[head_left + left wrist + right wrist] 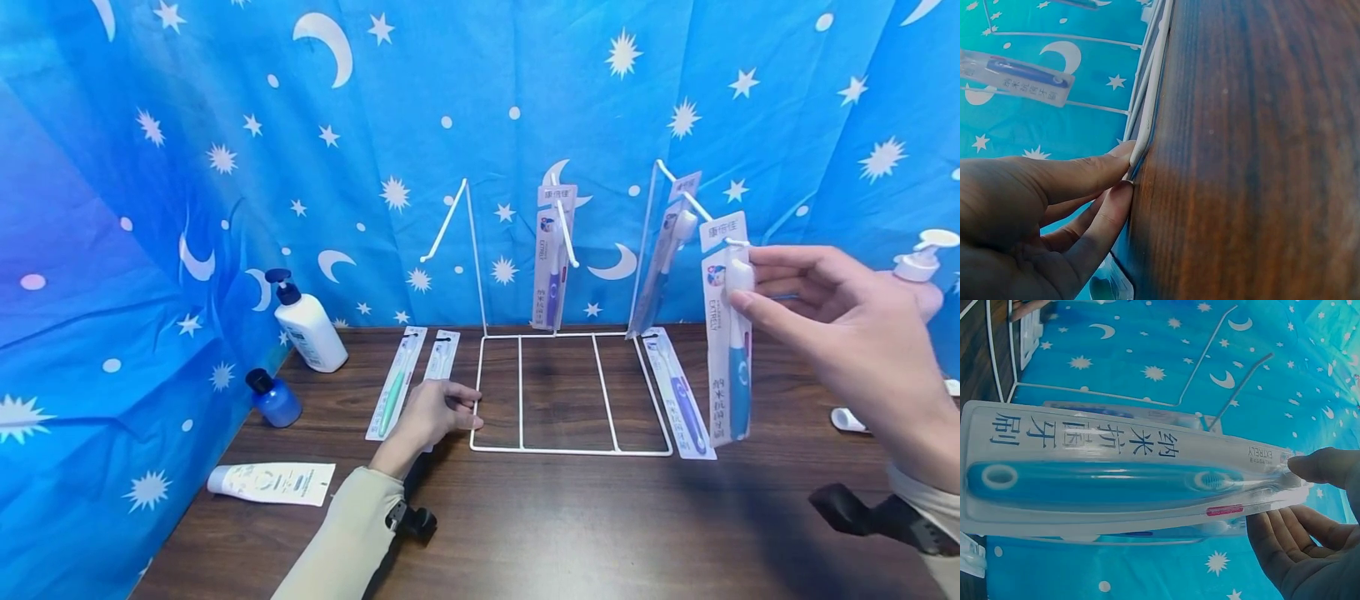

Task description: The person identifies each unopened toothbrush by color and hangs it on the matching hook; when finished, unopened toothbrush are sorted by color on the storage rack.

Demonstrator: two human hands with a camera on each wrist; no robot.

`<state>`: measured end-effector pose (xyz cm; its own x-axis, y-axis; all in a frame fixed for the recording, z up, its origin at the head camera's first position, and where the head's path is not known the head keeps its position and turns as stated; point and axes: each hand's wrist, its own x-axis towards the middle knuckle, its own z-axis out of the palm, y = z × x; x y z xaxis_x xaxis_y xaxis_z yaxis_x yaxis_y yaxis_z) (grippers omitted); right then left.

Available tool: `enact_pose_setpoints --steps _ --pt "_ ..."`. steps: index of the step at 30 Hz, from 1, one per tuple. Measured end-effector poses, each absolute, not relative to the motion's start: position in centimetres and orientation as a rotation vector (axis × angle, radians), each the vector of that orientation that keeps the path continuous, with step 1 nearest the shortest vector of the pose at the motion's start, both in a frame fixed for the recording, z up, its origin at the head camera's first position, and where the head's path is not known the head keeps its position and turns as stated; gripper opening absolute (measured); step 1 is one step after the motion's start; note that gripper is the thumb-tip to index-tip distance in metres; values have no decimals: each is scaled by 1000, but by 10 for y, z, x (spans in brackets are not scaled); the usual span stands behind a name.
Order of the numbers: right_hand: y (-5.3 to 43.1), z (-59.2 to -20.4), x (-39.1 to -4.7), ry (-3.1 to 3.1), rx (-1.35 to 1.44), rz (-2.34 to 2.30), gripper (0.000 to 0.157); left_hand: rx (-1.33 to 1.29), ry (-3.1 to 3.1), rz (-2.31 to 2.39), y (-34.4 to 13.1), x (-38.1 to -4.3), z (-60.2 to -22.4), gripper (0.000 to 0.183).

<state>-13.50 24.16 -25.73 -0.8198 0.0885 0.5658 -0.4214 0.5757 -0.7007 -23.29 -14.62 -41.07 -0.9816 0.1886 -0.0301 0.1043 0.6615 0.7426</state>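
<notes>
My right hand (pixel 847 325) pinches a packaged blue toothbrush (pixel 738 367) near its head end, thumb in front and fingers behind. The package hangs upright at the front end of the rack's right hook (pixel 696 204), which overlaps its top. Behind it on that hook is another packaged toothbrush (pixel 663 250). With thumb and fingertips, my left hand (pixel 1054 206) pinches the front left part of the white wire rack's base (pixel 570 452), low at the tabletop. A packaged purple toothbrush (pixel 555 258) hangs from the middle hook; the left hook (pixel 444 221) holds nothing.
Packaged toothbrushes lie flat: a green one (pixel 393 387) and another (pixel 442 354) on the left, a purple one (pixel 681 396) on the right. A white pump bottle (pixel 311 333), blue bottle (pixel 276 402) and white tube (pixel 273 483) are left. Another pump bottle (pixel 918 279) stands behind my right hand.
</notes>
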Motion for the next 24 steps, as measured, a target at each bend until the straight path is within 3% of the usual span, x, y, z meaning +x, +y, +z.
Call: enact_pose_setpoints --steps 24 --pt "231 -269 -186 -2124 300 1177 45 255 2768 1230 -146 -233 -411 32"
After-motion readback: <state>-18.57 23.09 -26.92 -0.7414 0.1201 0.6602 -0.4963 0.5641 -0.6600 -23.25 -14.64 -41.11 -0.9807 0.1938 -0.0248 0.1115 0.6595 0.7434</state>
